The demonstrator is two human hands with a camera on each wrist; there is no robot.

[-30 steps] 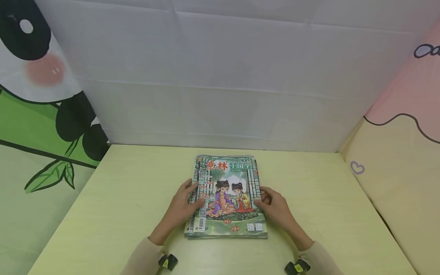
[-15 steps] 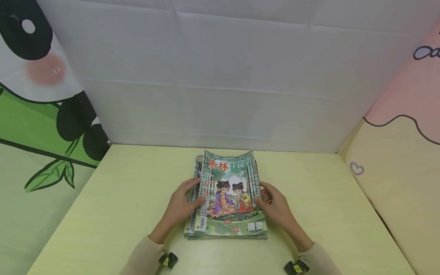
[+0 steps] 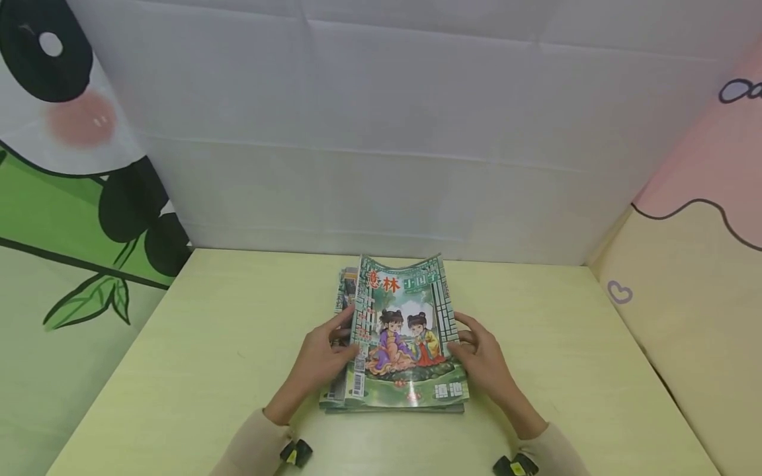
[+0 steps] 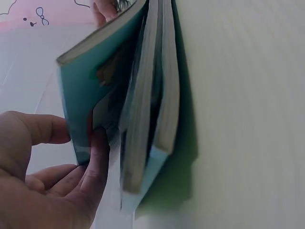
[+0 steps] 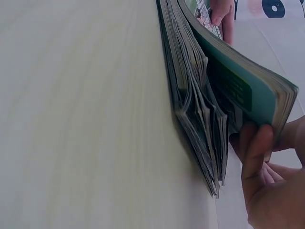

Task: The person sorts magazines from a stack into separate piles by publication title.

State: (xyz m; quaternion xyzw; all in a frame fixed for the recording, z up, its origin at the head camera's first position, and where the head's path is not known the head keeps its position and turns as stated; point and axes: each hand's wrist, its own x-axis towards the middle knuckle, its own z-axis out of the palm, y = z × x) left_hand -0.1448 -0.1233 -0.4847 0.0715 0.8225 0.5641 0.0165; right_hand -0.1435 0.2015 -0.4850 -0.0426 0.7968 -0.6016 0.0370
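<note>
A green magazine [image 3: 411,330] with two cartoon children on its cover is tilted up off a small pile, its far edge bowed. My left hand [image 3: 324,354] grips its left edge, thumb on the cover and fingers beneath. On the right edge, my right hand [image 3: 483,357] pinches it the same way. The wrist views show the raised magazine [image 4: 78,105] bent away from the magazines [image 4: 152,95] under it. Below lie the other magazines [image 3: 340,370], showing at the left and near edges of the top one. Seen from the right wrist, their pages [image 5: 202,109] fan apart.
The pile rests on a pale yellow table [image 3: 208,344]. Behind the table stands a white cloth wall [image 3: 381,165]. A panda-printed panel [image 3: 89,218] is on the left, a pink and cream panel [image 3: 696,264] on the right.
The top magazine has come up off the pile, its far edge rising and bowing, and has shifted slightly right. Both hands have moved a little right with it.
</note>
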